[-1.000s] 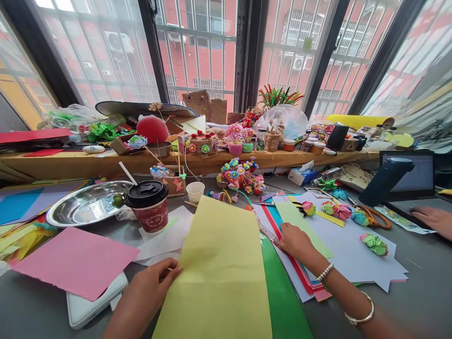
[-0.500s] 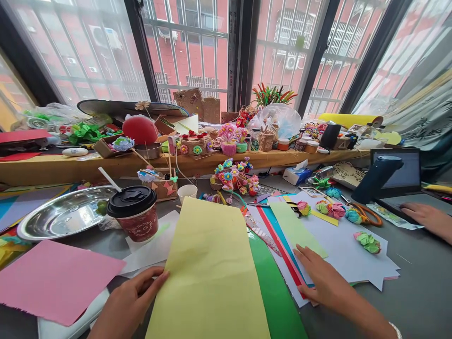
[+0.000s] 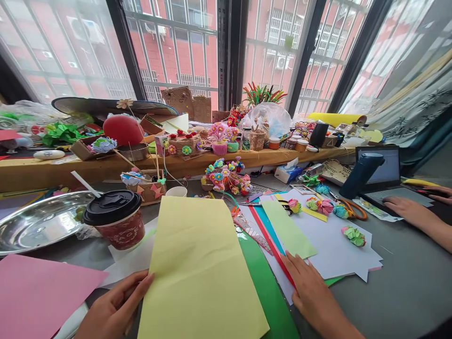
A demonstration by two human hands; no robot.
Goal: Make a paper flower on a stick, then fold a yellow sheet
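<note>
The yellow sheet (image 3: 194, 263) is in front of me, partly over a green sheet (image 3: 264, 282); my left grip (image 3: 115, 306) pinches its left edge. My right grip (image 3: 310, 292) rests unclenched, fingers outstretched, on the near side of a paper stack (image 3: 335, 249). A hard sideways tug could crumple the yellow sheet; a careless forward swing could tip the lidded cup (image 3: 122, 233), near that left edge. The broadest bare table (image 3: 406, 273) shows right of the stack.
</note>
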